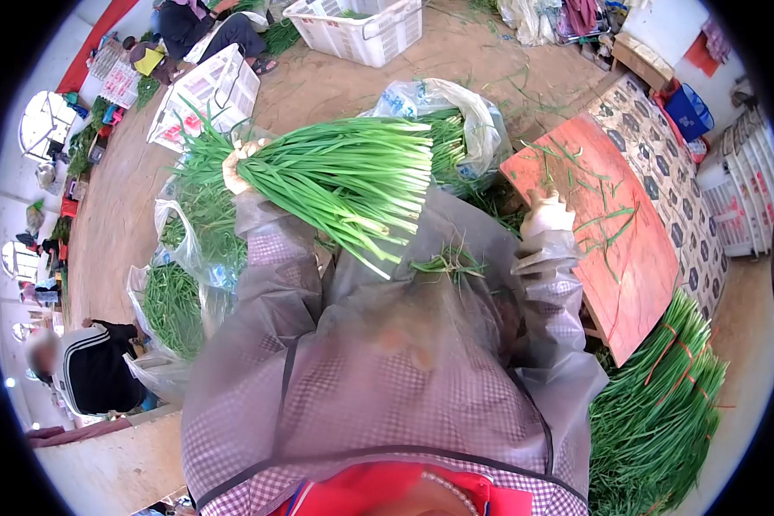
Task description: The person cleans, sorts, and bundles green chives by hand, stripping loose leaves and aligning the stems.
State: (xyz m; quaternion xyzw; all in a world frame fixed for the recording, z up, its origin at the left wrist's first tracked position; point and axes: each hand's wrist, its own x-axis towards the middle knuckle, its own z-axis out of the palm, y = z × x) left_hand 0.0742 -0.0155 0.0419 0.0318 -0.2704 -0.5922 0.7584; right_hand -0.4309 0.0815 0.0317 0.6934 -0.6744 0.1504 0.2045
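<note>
Green stalks [344, 176] sit in the left hand [239, 165].

Honestly, I can't read a single word here, just blurry red marks [181, 129] on a white crate [242, 84] and blue print [224, 277] on a plastic bag [191, 249].

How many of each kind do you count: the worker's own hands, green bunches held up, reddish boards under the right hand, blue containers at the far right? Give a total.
Hands, left and right: 2
Green bunch: 1
Reddish board: 1
Blue container: 1
Total: 5
</note>
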